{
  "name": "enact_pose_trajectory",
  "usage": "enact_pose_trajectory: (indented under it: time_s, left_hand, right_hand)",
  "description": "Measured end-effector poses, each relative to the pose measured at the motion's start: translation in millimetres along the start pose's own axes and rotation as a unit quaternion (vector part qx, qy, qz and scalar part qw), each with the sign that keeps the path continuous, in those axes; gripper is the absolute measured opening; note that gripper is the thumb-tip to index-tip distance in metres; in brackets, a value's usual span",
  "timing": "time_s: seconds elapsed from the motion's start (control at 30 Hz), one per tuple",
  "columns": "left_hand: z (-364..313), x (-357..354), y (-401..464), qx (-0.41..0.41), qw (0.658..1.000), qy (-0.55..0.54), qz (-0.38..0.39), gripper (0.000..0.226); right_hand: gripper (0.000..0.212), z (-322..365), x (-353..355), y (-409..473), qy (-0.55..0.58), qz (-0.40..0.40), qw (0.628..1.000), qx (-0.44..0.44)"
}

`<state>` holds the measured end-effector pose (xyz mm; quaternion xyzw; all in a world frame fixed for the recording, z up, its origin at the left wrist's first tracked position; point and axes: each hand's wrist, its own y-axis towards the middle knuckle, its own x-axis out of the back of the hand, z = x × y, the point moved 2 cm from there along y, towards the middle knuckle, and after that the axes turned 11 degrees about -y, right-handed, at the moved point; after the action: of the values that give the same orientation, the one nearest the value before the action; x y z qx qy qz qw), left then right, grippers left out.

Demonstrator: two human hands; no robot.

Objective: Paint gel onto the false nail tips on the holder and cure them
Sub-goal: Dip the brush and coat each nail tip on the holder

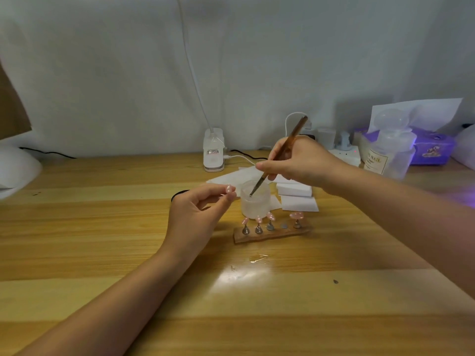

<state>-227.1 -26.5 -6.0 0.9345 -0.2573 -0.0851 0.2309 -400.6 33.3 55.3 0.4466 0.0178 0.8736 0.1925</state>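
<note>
A wooden holder [272, 237] lies mid-table with several metal stands, most topped by pink false nail tips [270, 216]; one slot [283, 225] shows only a bare metal disc. My left hand [198, 214] pinches a pink nail tip [228, 189] on its stand between thumb and fingers, just left of a frosted jar [255, 204]. My right hand [298, 160] grips a brown-handled brush [288, 142], and the brush's metal end dips into the jar's mouth.
White paper pads [298, 199] lie behind and right of the jar. At the back stand a white clip lamp [213, 152] with cable, a power strip [344, 155], a clear "NAIL" bottle [390, 152] and a purple tissue box [431, 147]. A wet smear [257, 258] marks the table.
</note>
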Motion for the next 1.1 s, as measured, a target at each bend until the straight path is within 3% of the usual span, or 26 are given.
enact_pose_trajectory:
  time_s: [0.23,0.53,0.77,0.97,1.1]
  left_hand:
    - [1,0,0,0.003,1.000,0.002,0.022,0.022]
    - [2,-2,1,0.000,0.999,0.020,0.037,0.023]
    - [7,-2,2,-0.021,0.998,0.031,0.048,0.027]
    - [11,0,1,-0.014,0.999,0.011,0.049,0.024]
    - [11,-2,1,-0.014,0.999,0.001,0.053,0.018]
  right_hand:
    - [0.020,3,-14,12,-0.034,0.110,0.993,-0.021]
    - [0.016,6,-11,12,-0.041,0.135,0.990,-0.013]
    - [0.015,6,-7,10,-0.038,0.131,0.991,-0.002]
    - [0.018,-4,10,7,0.052,0.011,0.998,-0.034]
    - [0.016,-21,13,3,0.114,-0.012,0.989,-0.088]
